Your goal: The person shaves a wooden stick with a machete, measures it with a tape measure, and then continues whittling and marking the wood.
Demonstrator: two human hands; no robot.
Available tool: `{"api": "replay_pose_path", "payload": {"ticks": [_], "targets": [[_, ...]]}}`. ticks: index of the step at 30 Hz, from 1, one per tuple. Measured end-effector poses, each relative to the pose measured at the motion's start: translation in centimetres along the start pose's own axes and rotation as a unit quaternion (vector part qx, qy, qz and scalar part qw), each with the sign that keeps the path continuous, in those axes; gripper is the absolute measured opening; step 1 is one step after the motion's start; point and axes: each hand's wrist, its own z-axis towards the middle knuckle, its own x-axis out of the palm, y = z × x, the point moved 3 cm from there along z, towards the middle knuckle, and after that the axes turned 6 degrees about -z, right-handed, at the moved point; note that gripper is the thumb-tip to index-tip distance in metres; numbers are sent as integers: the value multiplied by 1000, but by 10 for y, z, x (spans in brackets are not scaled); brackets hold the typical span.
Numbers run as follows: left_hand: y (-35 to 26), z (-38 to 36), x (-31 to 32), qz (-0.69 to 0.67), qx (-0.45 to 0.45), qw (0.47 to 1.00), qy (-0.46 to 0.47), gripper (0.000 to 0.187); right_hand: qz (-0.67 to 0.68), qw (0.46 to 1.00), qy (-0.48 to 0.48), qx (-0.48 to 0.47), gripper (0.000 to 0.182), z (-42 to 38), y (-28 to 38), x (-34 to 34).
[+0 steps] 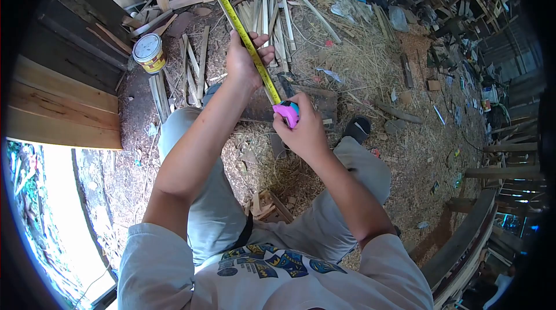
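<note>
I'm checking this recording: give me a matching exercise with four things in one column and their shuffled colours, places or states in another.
Things:
1. Left hand
2. Right hand
3. Tape blade
4. Lidded bucket

Descriptions:
A. Long, yellow and drawn out
B. Apart from both hands, toward the picture's left
C. Gripping the pink case
D. Partly open, with a measuring strip crossing its palm

Right pairs: 1-D, 2-C, 3-A, 4-B

Yellow blade (238, 24), pink-and-blue tape case (285, 115).
</note>
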Motion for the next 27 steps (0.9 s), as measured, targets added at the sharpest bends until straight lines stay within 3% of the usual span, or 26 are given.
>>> {"api": "replay_pose_path", "payload": {"ticks": [18, 20, 23, 27], "targets": [[0, 1, 0, 8, 4, 1000, 23, 52, -36, 998, -28, -38, 38, 1, -7, 2], [1, 0, -3, 58, 2, 998, -9, 56, -11, 1000, -15, -7, 38, 2, -8, 1], [9, 6, -9, 143, 27, 989, -1, 64, -34, 997, -45, -44, 38, 8, -14, -3], [18, 20, -25, 234, 1, 970, -60, 52, -29, 996, -76, 30, 41, 17, -22, -26]]}}
